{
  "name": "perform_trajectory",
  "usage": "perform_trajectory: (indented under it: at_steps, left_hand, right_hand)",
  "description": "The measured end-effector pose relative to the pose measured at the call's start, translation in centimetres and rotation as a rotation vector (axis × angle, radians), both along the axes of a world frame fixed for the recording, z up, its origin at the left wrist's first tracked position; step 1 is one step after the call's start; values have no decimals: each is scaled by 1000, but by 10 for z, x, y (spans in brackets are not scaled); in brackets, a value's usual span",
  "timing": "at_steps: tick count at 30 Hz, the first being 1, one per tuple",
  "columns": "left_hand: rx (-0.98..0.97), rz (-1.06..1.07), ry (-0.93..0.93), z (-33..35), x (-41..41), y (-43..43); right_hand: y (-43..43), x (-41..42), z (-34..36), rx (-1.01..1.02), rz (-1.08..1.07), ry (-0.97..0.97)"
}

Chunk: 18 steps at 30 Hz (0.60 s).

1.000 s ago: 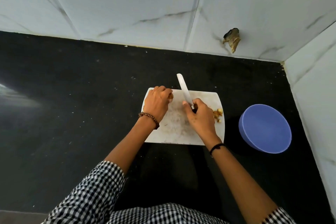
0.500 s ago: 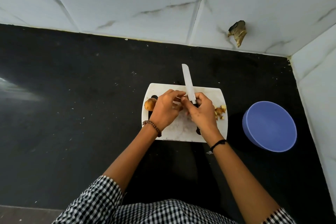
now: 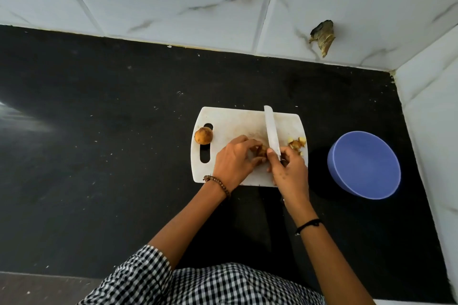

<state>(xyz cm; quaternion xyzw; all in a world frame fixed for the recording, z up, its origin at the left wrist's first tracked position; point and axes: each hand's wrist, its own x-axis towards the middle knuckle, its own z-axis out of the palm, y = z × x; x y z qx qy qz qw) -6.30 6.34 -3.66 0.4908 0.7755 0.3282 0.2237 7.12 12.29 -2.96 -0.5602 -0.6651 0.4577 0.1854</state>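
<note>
The left hand (image 3: 234, 162) pinches a small brown piece (image 3: 262, 150) with curled fingers, near the middle of the white cutting board (image 3: 235, 119). The right hand (image 3: 288, 171) grasps the white knife (image 3: 271, 129), its blade just beside the piece. A whole potato (image 3: 203, 135) lies at the board's left edge.

White board (image 3: 233, 119), blue bowl (image 3: 364, 166), black counter (image 3: 99, 156).

Just behind your left hand (image 3: 234, 164) sits a brown beaded bracelet (image 3: 221, 184); behind your right hand (image 3: 288, 173), a thin black band (image 3: 308, 225), perhaps cord. A black-and-white checked sleeve (image 3: 138, 272) ends well back from the left hand.
</note>
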Motion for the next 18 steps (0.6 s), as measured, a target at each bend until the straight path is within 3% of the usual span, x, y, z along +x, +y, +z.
perform_trajectory:
  at_steps: [10, 18]
  left_hand:
    - [-151, 76, 152, 4, 4, 4]
    - [-27, -205, 154, -4, -14, 3]
  right_hand:
    - [-4, -1, 10, 34, 29, -48]
    - [-7, 4, 9, -28, -6, -12]
